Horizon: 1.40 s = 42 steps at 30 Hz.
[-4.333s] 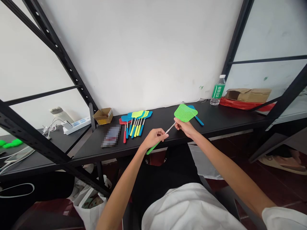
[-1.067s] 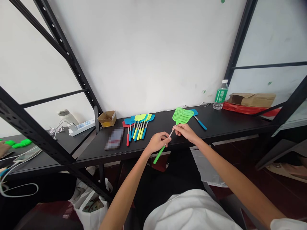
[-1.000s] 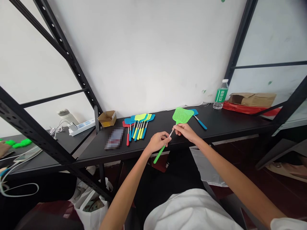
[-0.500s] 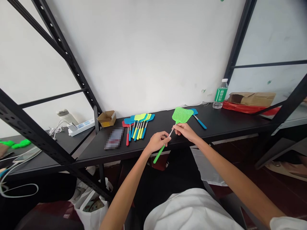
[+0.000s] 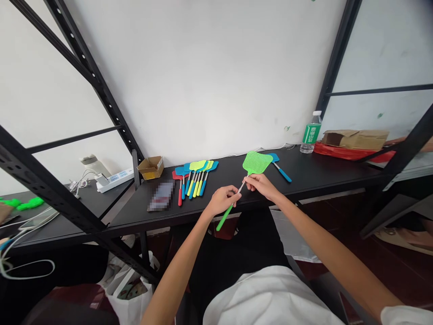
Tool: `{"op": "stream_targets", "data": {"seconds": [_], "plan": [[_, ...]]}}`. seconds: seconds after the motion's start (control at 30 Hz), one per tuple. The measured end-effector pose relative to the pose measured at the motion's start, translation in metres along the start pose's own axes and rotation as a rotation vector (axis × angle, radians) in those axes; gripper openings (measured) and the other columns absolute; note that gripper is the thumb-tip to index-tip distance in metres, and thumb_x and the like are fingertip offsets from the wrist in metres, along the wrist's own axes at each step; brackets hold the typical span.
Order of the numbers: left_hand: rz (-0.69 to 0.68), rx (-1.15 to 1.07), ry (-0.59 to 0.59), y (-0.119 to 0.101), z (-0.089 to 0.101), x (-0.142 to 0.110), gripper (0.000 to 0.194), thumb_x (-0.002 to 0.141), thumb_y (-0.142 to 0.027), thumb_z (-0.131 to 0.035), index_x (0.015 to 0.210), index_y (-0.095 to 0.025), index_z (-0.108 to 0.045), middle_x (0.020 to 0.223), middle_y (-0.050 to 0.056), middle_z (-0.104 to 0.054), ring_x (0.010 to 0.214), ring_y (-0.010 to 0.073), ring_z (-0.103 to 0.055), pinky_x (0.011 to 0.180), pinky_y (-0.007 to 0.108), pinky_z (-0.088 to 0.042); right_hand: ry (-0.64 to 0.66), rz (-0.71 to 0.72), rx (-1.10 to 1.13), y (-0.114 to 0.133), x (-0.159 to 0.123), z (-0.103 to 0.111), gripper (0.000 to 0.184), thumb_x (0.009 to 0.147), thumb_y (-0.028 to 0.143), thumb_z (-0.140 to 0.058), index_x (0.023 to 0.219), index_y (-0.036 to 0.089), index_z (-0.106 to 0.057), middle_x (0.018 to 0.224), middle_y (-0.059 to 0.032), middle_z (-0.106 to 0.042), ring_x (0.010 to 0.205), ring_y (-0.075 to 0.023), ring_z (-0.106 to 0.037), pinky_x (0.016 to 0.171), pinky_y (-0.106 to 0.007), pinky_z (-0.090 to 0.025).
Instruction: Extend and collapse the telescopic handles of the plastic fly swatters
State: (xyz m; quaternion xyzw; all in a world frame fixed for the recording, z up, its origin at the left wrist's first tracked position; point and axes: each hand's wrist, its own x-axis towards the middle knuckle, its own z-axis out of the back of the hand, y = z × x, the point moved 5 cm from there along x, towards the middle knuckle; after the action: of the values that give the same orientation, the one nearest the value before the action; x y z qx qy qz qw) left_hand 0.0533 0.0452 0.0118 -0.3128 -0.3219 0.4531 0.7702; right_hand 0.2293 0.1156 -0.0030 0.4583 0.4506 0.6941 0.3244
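Note:
A green fly swatter (image 5: 256, 163) with a perforated head is held at a slant over the desk's front edge, its green handle pointing down toward my lap. My left hand (image 5: 224, 199) is closed on its metal shaft, near the top of the handle. Just below the head, my right hand (image 5: 260, 184) pinches the same shaft. Behind the green head lies a blue fly swatter (image 5: 283, 172), partly covered in view. To the left, several blue and yellow fly swatters (image 5: 199, 177) lie side by side on the desk, along with a red fly swatter (image 5: 180, 192).
On the black desk (image 5: 233, 176) stand a small open cardboard box (image 5: 150, 168) and a water bottle (image 5: 311, 133). A blurred flat item (image 5: 161, 196) lies near the box. Black metal shelf posts (image 5: 98, 85) rise at both sides. A power strip (image 5: 115, 179) sits at the left.

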Motion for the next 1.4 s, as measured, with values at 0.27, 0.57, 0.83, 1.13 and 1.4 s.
{"op": "stream_targets", "data": {"seconds": [0.27,0.57,0.83,1.13,1.4], "plan": [[-0.038,-0.229,0.027,0.002,0.002,0.002,0.042,0.094,-0.055,-0.051,0.096,-0.015,-0.065,0.053,-0.004,-0.051,0.05,0.0108,-0.045,0.057,0.024,-0.036,-0.02,0.002,0.021,0.001,0.0,0.002,0.043,0.087,0.059,-0.064,0.078,0.017,-0.072,0.064,-0.0019,-0.06,0.058,-0.0131,-0.051,0.057,-0.028,-0.04],[-0.035,-0.108,0.076,0.0,0.001,0.0,0.054,0.098,-0.059,-0.038,0.102,-0.015,-0.069,0.054,-0.003,-0.055,0.051,0.012,-0.045,0.058,0.024,-0.037,-0.01,-0.025,0.142,0.008,-0.002,0.004,0.045,0.081,0.06,-0.071,0.087,0.016,-0.074,0.064,-0.0001,-0.055,0.057,-0.012,-0.046,0.055,-0.028,-0.037],[-0.009,0.006,0.029,-0.004,0.002,-0.002,0.052,0.091,-0.064,-0.05,0.097,-0.016,-0.071,0.057,-0.001,-0.057,0.052,0.0121,-0.049,0.057,0.024,-0.039,-0.152,-0.062,0.375,-0.003,0.001,0.018,0.037,0.078,0.054,-0.076,0.082,0.019,-0.069,0.065,0.0006,-0.054,0.055,-0.0119,-0.045,0.054,-0.029,-0.037],[-0.019,-0.049,-0.004,0.001,0.0,-0.001,0.037,0.086,-0.056,-0.062,0.089,-0.019,-0.066,0.059,-0.003,-0.059,0.056,0.0124,-0.056,0.058,0.023,-0.041,-0.028,-0.043,0.12,0.005,0.0,0.003,0.053,0.082,0.067,-0.066,0.074,0.016,-0.073,0.06,-0.0036,-0.06,0.054,-0.0128,-0.051,0.054,-0.029,-0.04],[0.002,0.009,0.03,-0.004,0.002,-0.002,0.05,0.092,-0.061,-0.047,0.082,-0.018,-0.069,0.056,-0.001,-0.058,0.054,0.013,-0.05,0.059,0.024,-0.041,-0.054,-0.052,0.156,-0.001,0.002,0.005,0.051,0.079,0.066,-0.07,0.072,0.016,-0.075,0.062,-0.0052,-0.064,0.055,-0.0133,-0.054,0.056,-0.029,-0.041]]}}
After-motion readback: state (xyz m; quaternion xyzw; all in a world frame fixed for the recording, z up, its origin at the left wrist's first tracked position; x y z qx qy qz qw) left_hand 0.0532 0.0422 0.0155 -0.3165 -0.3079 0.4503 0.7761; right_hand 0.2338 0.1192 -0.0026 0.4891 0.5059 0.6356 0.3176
